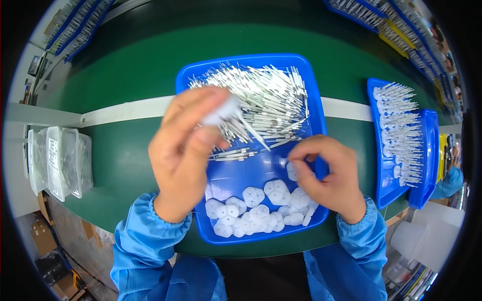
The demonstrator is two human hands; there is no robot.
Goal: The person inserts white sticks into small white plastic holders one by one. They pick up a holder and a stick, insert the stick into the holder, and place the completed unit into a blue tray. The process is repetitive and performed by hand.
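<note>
A blue tray (311,100) sits on the green belt in front of me. Its far half holds a heap of thin white rods (261,95); its near half holds several white round plastic caps (256,213). My left hand (186,150) is raised over the tray's left side, fingers pinched on a white cap with a rod (233,115) sticking out of it toward the right. The hand is blurred. My right hand (326,173) rests at the tray's right edge, its fingertips closed on one white cap (291,170) just above the cap pile.
Two more blue trays (429,165) at the right carry rows of assembled white rod-and-cap pieces (401,130). Clear plastic boxes (60,160) stand at the left edge of the belt. More blue trays (80,25) line the far side. A white strip (130,108) crosses the belt.
</note>
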